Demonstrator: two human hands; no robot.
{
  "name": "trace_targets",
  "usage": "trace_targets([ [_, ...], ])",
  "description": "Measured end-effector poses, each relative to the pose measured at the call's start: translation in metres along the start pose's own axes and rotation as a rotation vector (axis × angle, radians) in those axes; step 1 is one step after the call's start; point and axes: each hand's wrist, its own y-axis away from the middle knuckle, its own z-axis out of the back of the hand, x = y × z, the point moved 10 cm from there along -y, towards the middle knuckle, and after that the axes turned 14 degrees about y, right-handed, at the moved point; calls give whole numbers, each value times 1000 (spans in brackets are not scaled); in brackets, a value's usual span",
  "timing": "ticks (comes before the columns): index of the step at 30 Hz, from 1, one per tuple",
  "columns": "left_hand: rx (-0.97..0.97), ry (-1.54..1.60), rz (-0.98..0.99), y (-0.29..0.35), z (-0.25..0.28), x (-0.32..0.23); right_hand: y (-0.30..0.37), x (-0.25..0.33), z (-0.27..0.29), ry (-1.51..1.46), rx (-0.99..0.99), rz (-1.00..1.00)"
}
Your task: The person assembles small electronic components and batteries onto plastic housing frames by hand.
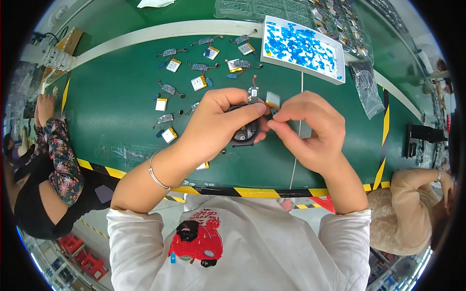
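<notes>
My left hand is closed around a round black watch case, holding it above the green table. Its thumb lies across the upper part of the case. A small circuit board with a thin red wire sticks up beyond that thumb. Close beside the case, my right hand pinches thumb and forefinger together; a small bluish bit shows at the fingertips, too small to name. A silvery battery cell stands just past the right fingertips. Whether the fingers touch it, I cannot tell.
Several circuit boards with wired batteries lie spread on the table to the left. A white box of blue pieces sits at the back right, beside a clear plastic bag. Co-workers sit at both sides. Striped tape edges the table.
</notes>
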Motion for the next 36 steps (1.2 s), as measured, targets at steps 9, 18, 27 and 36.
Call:
trace_targets([
  [9, -36, 473, 32, 6, -3, 10, 4, 0, 3, -4, -45, 26],
  [18, -99, 483, 75, 11, -1, 16, 3, 0, 1, -133, -56, 56],
  [27, -45, 445, 149, 9, -2, 24, 5, 5, -2, 37, -14, 147],
  [36, -90, 359, 167, 10, 0, 25, -5, -107, 49, 679, -103, -143],
])
